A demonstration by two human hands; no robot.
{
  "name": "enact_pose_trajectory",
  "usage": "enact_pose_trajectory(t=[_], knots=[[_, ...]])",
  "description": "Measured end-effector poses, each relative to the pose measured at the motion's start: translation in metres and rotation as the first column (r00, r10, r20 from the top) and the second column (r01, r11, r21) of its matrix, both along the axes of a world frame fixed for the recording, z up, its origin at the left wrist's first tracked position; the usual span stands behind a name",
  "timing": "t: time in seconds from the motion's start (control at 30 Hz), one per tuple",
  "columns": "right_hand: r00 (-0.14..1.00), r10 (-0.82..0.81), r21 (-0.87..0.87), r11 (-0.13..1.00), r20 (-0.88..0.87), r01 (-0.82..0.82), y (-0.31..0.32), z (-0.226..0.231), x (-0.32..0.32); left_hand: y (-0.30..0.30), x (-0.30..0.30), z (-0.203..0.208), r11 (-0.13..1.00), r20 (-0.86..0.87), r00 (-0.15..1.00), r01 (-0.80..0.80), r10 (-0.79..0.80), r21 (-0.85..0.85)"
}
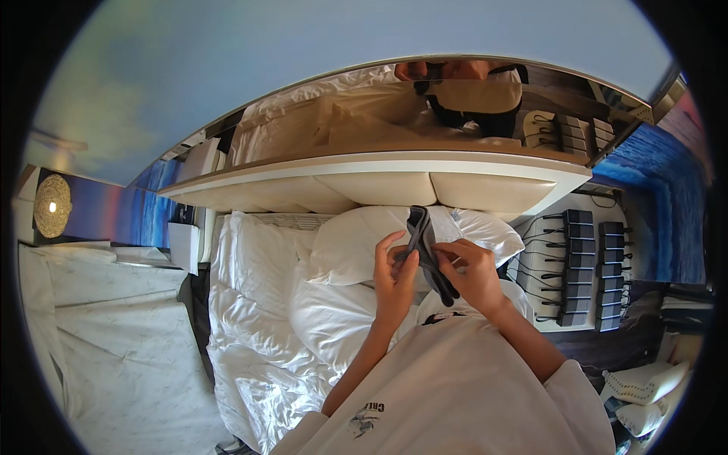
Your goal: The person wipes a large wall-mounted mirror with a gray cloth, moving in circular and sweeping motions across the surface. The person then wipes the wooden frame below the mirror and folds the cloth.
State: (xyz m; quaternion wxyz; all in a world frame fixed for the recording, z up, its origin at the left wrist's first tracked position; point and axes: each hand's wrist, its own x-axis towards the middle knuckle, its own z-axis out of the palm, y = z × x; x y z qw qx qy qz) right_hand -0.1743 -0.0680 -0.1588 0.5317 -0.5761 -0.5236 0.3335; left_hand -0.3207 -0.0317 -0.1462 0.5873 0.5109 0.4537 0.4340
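A dark grey and black sock (422, 227), long and narrow, hangs between my two hands above the bed. My left hand (393, 279) grips its left side, with thumb and fingers bent toward the cloth. On the other side, my right hand (472, 274) pinches the sock near its middle, fingers curled. The sock's upper end stands up past my fingertips, and its darker lower end slants down to the right under my right hand. Part of the cloth is hidden behind my fingers.
Below lies a bed with a rumpled white quilt (258, 326) and white pillows (349, 246) against a cream padded headboard (379, 189). A mirror strip (303, 125) runs above it. At right, a white cabinet (553, 318) bears rows of black devices (578, 265) with cables.
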Motion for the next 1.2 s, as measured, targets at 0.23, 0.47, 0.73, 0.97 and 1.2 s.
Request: enact_pose_trajectory(t=[0.23, 0.47, 0.73, 0.97, 1.2], knots=[[0.972, 0.058, -0.151, 0.984, -0.227, -0.094, -0.009, 0.005, 0.001, -0.007, -0.007, 0.000, 0.984, 0.031, 0.993, 0.117, -0.114, -0.135], [0.925, 0.025, -0.159, 0.983, -0.380, -0.092, -0.019, -0.017, 0.007, -0.016, -0.015, 0.001, 0.961, 0.213, 0.974, 0.124, -0.071, -0.246], [0.937, 0.024, -0.028, 0.999, -0.349, -0.036, -0.023, -0.005, 0.005, -0.040, 0.005, -0.008, 0.908, 0.468, 0.884, 0.195, 0.001, -0.370], [0.949, 0.089, -0.144, 0.980, -0.302, -0.137, -0.038, -0.010, 0.019, -0.070, 0.010, -0.005, 0.896, 0.501, 0.854, 0.106, 0.141, -0.432], [0.787, 0.248, -0.246, 0.860, -0.566, -0.448, -0.042, 0.001, 0.030, -0.111, 0.007, 0.023, 0.874, 0.532, 0.780, -0.039, 0.329, -0.484]])
